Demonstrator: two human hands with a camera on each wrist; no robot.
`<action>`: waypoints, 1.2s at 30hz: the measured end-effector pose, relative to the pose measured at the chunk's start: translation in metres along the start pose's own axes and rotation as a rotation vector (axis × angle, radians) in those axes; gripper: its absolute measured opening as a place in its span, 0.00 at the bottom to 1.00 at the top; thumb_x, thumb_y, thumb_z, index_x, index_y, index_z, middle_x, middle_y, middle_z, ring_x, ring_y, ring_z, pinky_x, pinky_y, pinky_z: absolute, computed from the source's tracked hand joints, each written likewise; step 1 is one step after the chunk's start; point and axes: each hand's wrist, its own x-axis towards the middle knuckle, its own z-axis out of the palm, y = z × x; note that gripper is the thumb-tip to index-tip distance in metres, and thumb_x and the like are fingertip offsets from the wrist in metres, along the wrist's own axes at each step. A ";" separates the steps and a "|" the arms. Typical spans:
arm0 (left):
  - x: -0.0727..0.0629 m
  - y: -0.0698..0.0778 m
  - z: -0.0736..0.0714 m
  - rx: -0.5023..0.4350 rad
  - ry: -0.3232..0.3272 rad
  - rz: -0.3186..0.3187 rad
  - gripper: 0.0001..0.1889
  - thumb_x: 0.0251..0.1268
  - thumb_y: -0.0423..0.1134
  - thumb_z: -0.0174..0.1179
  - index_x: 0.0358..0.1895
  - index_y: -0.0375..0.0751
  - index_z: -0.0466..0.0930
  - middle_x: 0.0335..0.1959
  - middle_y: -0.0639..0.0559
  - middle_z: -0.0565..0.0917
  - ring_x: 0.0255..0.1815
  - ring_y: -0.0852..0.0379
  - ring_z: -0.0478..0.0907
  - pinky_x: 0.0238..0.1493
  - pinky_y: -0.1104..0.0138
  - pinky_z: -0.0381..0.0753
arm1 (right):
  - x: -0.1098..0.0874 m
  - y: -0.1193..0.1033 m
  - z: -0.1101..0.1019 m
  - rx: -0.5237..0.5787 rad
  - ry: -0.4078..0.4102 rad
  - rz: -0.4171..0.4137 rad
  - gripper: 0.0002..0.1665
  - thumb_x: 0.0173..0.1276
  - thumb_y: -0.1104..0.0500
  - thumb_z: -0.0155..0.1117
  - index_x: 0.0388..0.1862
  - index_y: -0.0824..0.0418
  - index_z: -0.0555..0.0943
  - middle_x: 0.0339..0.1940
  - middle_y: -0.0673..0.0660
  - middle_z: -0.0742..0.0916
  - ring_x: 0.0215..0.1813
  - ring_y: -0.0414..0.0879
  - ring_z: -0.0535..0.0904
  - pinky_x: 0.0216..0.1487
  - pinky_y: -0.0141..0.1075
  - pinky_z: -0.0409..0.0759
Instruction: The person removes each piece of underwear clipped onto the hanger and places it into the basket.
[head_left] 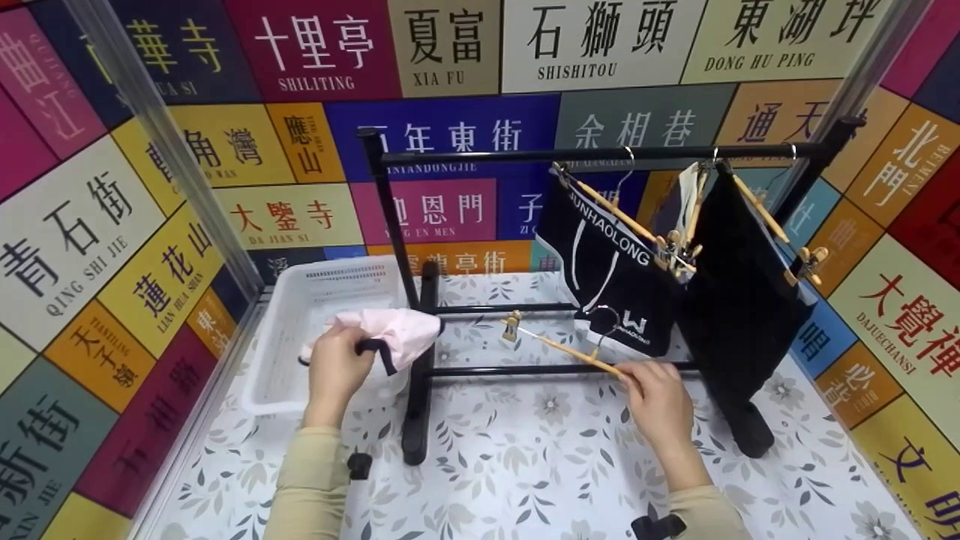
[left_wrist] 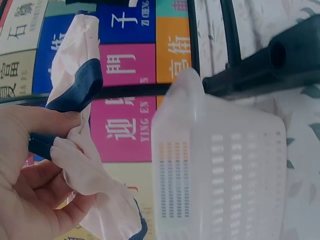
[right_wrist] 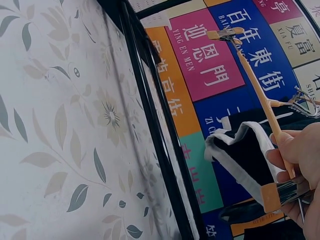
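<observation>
Left hand pinches a pink garment left of center in the frame, while the right hand grips a hanger (its long axis slanting up-left toward the garment) right of center.

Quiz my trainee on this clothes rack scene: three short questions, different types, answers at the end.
1. What does the left hand hold?
a) the white basket
b) a pale pink garment with dark trim
c) nothing

2. True or false: the JUNHAOLONG boxer briefs hang from the black rack.

3. Fill in: the right hand grips a wooden ____.

Key: 1. b. 2. True, on a hanger over the top rail. 3. Clip hanger.
</observation>
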 end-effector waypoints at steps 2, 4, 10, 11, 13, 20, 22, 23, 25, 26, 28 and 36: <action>-0.001 -0.006 -0.002 0.006 -0.004 -0.021 0.06 0.42 0.24 0.67 0.26 0.34 0.85 0.28 0.41 0.82 0.31 0.40 0.80 0.40 0.49 0.78 | -0.001 0.000 -0.001 -0.004 0.001 0.002 0.10 0.58 0.67 0.73 0.39 0.58 0.88 0.37 0.54 0.88 0.39 0.56 0.77 0.39 0.48 0.76; -0.002 -0.012 -0.003 0.010 -0.010 -0.045 0.05 0.43 0.24 0.67 0.26 0.34 0.84 0.28 0.41 0.82 0.31 0.40 0.79 0.40 0.49 0.78 | -0.001 0.000 -0.001 -0.007 0.000 0.006 0.10 0.59 0.67 0.73 0.39 0.57 0.88 0.37 0.54 0.88 0.40 0.56 0.78 0.38 0.48 0.76; -0.004 -0.027 -0.009 0.019 -0.042 -0.119 0.03 0.46 0.26 0.66 0.27 0.34 0.83 0.28 0.41 0.82 0.31 0.40 0.78 0.39 0.48 0.77 | -0.001 -0.001 -0.002 -0.013 -0.001 0.016 0.10 0.59 0.65 0.73 0.40 0.57 0.88 0.37 0.53 0.88 0.39 0.55 0.77 0.37 0.48 0.76; -0.004 -0.030 -0.009 0.022 -0.045 -0.126 0.03 0.46 0.26 0.66 0.27 0.34 0.83 0.27 0.41 0.81 0.31 0.40 0.78 0.39 0.48 0.77 | -0.001 -0.001 -0.002 -0.013 -0.001 0.017 0.10 0.59 0.65 0.73 0.40 0.57 0.88 0.37 0.53 0.88 0.39 0.55 0.77 0.37 0.48 0.76; -0.005 -0.036 -0.010 0.031 -0.045 -0.136 0.03 0.46 0.26 0.65 0.27 0.34 0.84 0.27 0.41 0.81 0.31 0.40 0.78 0.38 0.48 0.76 | -0.001 -0.001 -0.001 -0.013 -0.003 0.017 0.10 0.59 0.65 0.73 0.40 0.57 0.88 0.37 0.53 0.88 0.39 0.55 0.77 0.37 0.49 0.76; -0.005 -0.051 -0.010 0.043 -0.028 -0.132 0.03 0.47 0.26 0.65 0.28 0.32 0.84 0.27 0.38 0.82 0.32 0.36 0.78 0.39 0.45 0.75 | -0.001 -0.001 -0.001 -0.006 -0.008 0.012 0.10 0.59 0.66 0.73 0.40 0.57 0.87 0.38 0.54 0.88 0.39 0.55 0.77 0.37 0.48 0.76; -0.005 -0.054 -0.009 0.050 -0.032 -0.137 0.03 0.47 0.26 0.65 0.28 0.32 0.84 0.28 0.37 0.82 0.32 0.35 0.78 0.40 0.45 0.75 | -0.002 -0.001 0.000 -0.004 -0.010 0.010 0.10 0.58 0.66 0.73 0.40 0.58 0.87 0.38 0.54 0.88 0.39 0.55 0.77 0.37 0.48 0.76; -0.005 -0.056 -0.009 0.051 -0.037 -0.142 0.03 0.47 0.26 0.65 0.28 0.32 0.84 0.28 0.37 0.82 0.33 0.35 0.78 0.40 0.45 0.75 | -0.002 -0.001 0.000 -0.003 -0.011 0.008 0.11 0.58 0.66 0.73 0.40 0.58 0.87 0.37 0.54 0.88 0.39 0.55 0.77 0.37 0.48 0.76; -0.005 -0.058 -0.009 0.054 -0.048 -0.154 0.04 0.47 0.26 0.64 0.29 0.32 0.84 0.29 0.37 0.82 0.33 0.35 0.78 0.41 0.45 0.76 | -0.002 -0.001 0.000 -0.004 -0.011 0.004 0.11 0.58 0.66 0.73 0.40 0.58 0.87 0.37 0.54 0.88 0.39 0.55 0.77 0.38 0.48 0.76; -0.005 -0.059 -0.008 0.056 -0.054 -0.162 0.04 0.47 0.26 0.64 0.29 0.32 0.84 0.29 0.37 0.82 0.34 0.35 0.78 0.41 0.45 0.76 | -0.002 -0.001 0.000 -0.003 -0.012 0.003 0.11 0.58 0.66 0.73 0.40 0.58 0.87 0.37 0.54 0.88 0.39 0.55 0.77 0.38 0.48 0.75; -0.005 -0.061 -0.008 0.060 -0.064 -0.173 0.04 0.48 0.26 0.64 0.30 0.31 0.84 0.30 0.36 0.83 0.34 0.35 0.78 0.41 0.45 0.76 | -0.003 0.000 0.000 -0.003 -0.010 0.001 0.11 0.58 0.66 0.74 0.40 0.57 0.87 0.37 0.54 0.88 0.38 0.55 0.77 0.37 0.48 0.75; -0.009 -0.070 -0.005 0.069 -0.059 -0.175 0.04 0.48 0.25 0.62 0.29 0.29 0.83 0.30 0.34 0.82 0.34 0.33 0.78 0.41 0.43 0.75 | -0.003 0.000 0.000 -0.003 -0.016 -0.002 0.10 0.58 0.65 0.74 0.40 0.55 0.87 0.36 0.53 0.87 0.38 0.55 0.77 0.38 0.46 0.74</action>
